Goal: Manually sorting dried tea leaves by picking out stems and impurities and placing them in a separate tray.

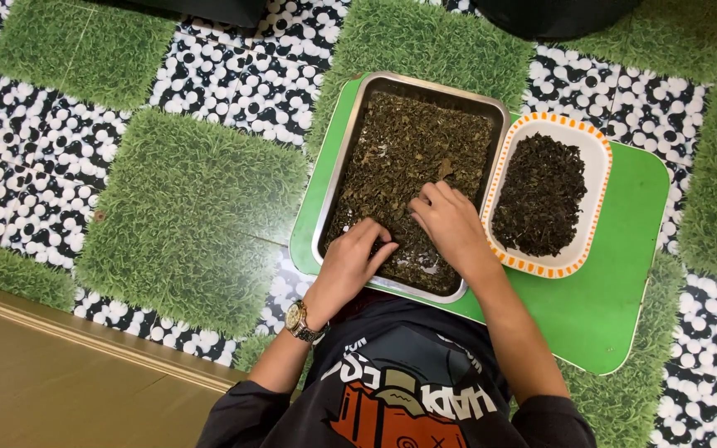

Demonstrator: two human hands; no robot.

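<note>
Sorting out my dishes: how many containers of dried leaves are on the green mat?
2: a metal tray under both hands, and a white dish with an orange rim just right of it, touching.

Both fingertips of the left hand [350, 264] and right hand [450, 220] are buried in the dried leaves [408, 149]. Two dark shapes [553, 15] at the frame's top are cut off, unidentifiable.

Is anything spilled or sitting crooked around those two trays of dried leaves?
Nothing stands out. The metal tray and the orange-rimmed dish sit side by side on the green mat, leaves inside them. Both the left hand and right hand rest in the metal tray.
</note>
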